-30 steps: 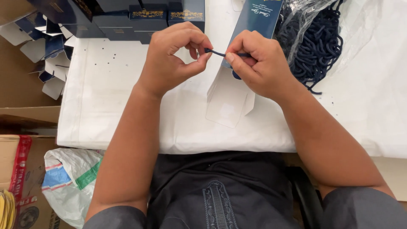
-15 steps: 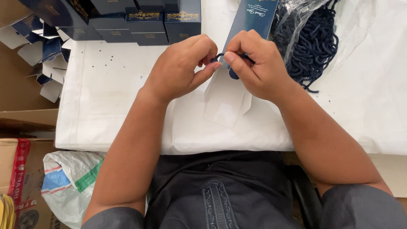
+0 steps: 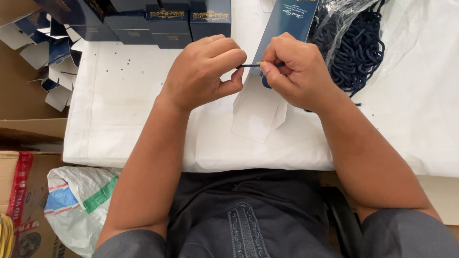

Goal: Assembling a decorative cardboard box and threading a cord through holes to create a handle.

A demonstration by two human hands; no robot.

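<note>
Far left, flattened blue-and-white cartons point(image 3: 52, 71) lie in a loose heap at the tabletop's point(image 3: 119, 119) edge; assembled dark blue boxes point(image 3: 162, 24) stand in a row at the far side. Centre: left hand point(image 3: 203, 71) is closed, thumb and forefinger pinching one end of a short dark cord point(image 3: 248, 65). Right hand point(image 3: 291, 71) pinches the other end against a flat dark blue carton point(image 3: 282, 28), whose white flaps extend toward the near edge. Judged step: fitting the cord to the carton. The next move appears to call for fine fingertip control at the carton's edge. Far right, a clear bag of dark cords point(image 3: 356, 48) lies open.
</note>
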